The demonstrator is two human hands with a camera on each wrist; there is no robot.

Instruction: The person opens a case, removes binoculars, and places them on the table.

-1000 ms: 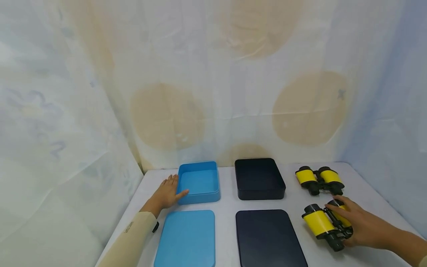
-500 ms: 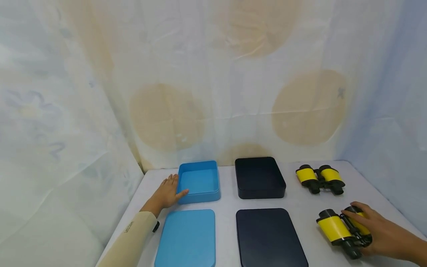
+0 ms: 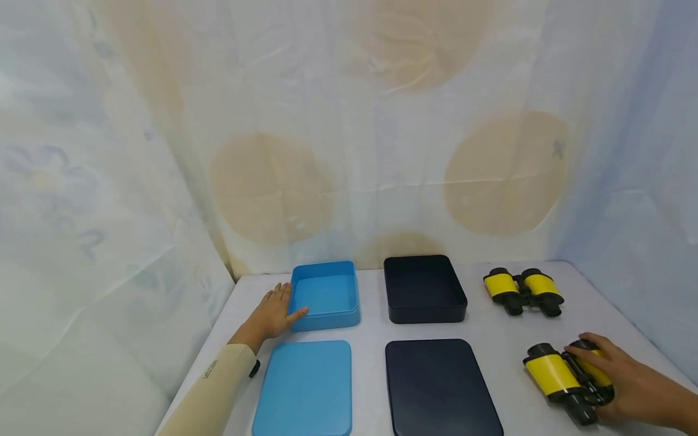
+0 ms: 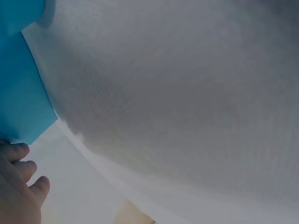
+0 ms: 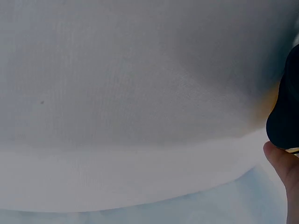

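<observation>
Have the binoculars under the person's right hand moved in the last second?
Yes. The near binoculars have slid right, away from the dark lid, with the right hand on them.

I see the near binoculars (image 3: pixel 567 383), black with yellow barrels, lying flat at the near right of the surface, barrels angled from far left to near right, under my right hand. The blue box (image 3: pixel 325 295), open and empty, sits upright at the far left, its left wall and near-left corner against my left hand.
</observation>
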